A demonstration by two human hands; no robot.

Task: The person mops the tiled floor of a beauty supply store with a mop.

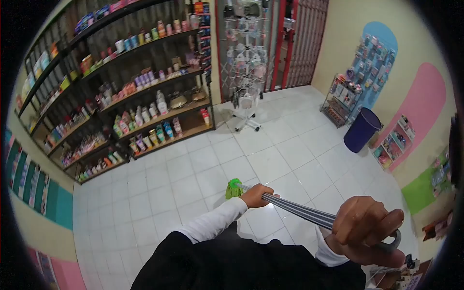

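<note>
A mop with a grey-and-white striped handle (299, 209) slants across my front, its green head (234, 190) down at the white tiled floor. Lower on the handle, my left hand (257, 195) is wrapped round it, not far above the head. My right hand (365, 224) grips the upper end, close to the camera. A grey hanging loop (392, 241) sticks out past my right fingers.
Tall shelves (164, 116) full of bottles and jars line the left. A wheeled wire display rack (247, 96) stands ahead by the folding gate (304, 43). To the right are a small rack (342, 96), a dark blue bin (362, 130) and a white wall shelf (396, 142).
</note>
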